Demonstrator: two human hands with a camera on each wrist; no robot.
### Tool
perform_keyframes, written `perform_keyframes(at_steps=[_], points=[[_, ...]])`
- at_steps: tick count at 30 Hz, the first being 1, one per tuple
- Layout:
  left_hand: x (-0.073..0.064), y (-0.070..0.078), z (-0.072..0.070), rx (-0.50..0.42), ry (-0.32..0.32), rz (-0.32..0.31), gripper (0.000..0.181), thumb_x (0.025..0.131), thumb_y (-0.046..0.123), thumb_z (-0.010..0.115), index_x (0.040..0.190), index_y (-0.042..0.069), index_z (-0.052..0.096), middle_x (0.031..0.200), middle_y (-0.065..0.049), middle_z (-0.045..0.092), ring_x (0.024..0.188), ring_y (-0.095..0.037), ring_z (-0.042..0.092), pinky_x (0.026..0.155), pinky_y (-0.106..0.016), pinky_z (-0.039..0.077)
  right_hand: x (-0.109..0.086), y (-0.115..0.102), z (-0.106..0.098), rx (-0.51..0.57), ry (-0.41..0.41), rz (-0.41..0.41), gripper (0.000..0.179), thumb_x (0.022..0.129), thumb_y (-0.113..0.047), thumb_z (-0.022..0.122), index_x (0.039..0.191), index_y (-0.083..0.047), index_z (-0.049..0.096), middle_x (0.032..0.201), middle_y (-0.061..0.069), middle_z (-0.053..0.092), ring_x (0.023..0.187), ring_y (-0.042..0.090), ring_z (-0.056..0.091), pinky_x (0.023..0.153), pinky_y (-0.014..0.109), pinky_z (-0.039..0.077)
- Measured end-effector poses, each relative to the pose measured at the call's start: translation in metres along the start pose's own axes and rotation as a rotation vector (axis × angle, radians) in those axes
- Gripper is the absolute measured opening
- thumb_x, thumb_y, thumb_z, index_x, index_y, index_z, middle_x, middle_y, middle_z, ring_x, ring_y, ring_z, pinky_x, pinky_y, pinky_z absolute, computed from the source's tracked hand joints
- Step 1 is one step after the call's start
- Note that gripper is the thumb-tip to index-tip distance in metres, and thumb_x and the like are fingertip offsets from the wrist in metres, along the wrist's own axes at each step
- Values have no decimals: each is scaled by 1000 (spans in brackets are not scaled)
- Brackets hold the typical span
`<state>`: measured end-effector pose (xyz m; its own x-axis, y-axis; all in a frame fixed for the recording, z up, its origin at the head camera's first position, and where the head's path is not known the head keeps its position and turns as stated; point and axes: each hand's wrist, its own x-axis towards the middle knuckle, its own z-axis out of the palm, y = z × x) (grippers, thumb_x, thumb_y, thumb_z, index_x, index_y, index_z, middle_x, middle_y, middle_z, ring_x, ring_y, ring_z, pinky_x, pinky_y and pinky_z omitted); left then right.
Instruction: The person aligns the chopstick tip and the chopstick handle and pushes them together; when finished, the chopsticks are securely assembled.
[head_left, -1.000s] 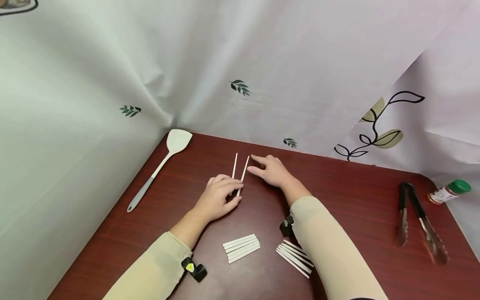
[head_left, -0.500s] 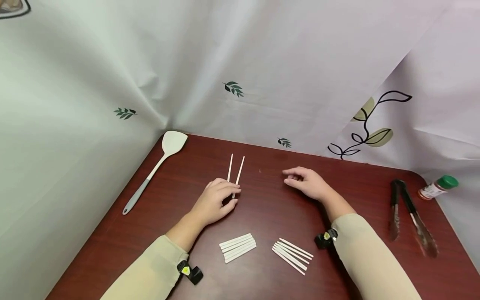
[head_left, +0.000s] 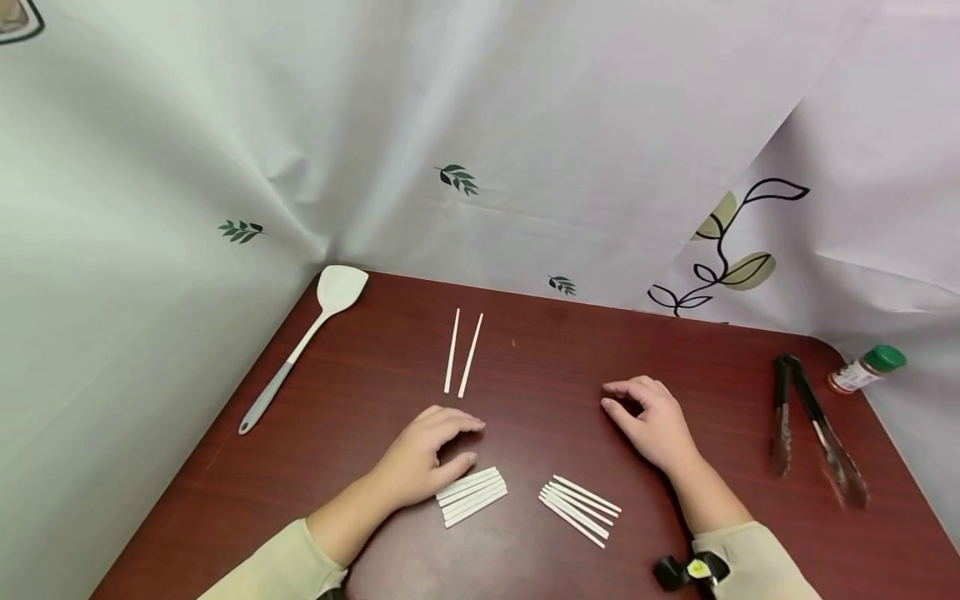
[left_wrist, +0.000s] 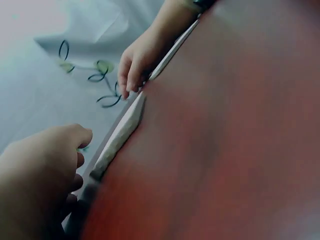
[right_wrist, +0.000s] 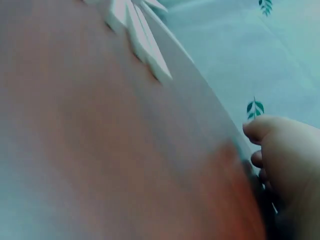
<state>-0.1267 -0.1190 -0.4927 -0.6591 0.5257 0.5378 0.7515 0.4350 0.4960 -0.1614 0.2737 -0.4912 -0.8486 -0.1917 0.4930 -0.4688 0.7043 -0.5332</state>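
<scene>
Two slim white tapered sticks, resembling chopsticks, lie apart side by side near the back of the table: a left stick (head_left: 452, 351) and a right stick (head_left: 471, 356). Below them my left hand (head_left: 423, 457) holds nothing, its fingers loosely bent. Its thumb is close to a row of short white sticks (head_left: 474, 498); whether it touches them I cannot tell. To the right my right hand (head_left: 651, 427) is also without an object, fingers relaxed. A second, fanned group of white sticks (head_left: 579, 511) lies between the hands, nearer the front. Both wrist views are blurred.
A white spatula (head_left: 300, 346) with a grey handle lies along the left side of the table (head_left: 540, 392). At the right are metal tongs (head_left: 817, 429) with black handles and a green-capped bottle (head_left: 866, 371). Patterned white cloth (head_left: 360, 133) hangs behind.
My left hand has come off the two upright-lying sticks and drawn back towards the front row. My right hand has moved right and towards the front, away from the sticks.
</scene>
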Motion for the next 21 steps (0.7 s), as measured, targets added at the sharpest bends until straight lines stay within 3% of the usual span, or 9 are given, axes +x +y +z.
perform_keyframes(at_steps=[9, 14, 21], points=[[-11, 22, 2, 79, -38, -69, 32, 87, 23, 86, 117, 17, 79, 115, 9, 70, 105, -12, 61, 95, -43, 49, -38, -46, 7, 29, 38, -79, 23, 81, -3, 88, 98, -19, 83, 92, -16, 71, 87, 13, 60, 80, 24, 42], [-11, 29, 5, 146, -67, -84, 29, 86, 26, 87, 113, 17, 83, 113, 9, 70, 107, -13, 61, 93, -46, 49, -55, -65, 9, 47, 15, -87, 25, 80, -6, 90, 99, -21, 84, 92, -20, 69, 88, 9, 58, 80, 22, 42], [-13, 38, 9, 192, -50, -59, 21, 84, 25, 87, 104, 19, 86, 109, 9, 71, 100, -12, 61, 85, -40, 50, -70, -77, 9, 110, -69, -117, 26, 80, -9, 91, 103, -18, 86, 95, -18, 71, 91, 5, 57, 79, 19, 44]])
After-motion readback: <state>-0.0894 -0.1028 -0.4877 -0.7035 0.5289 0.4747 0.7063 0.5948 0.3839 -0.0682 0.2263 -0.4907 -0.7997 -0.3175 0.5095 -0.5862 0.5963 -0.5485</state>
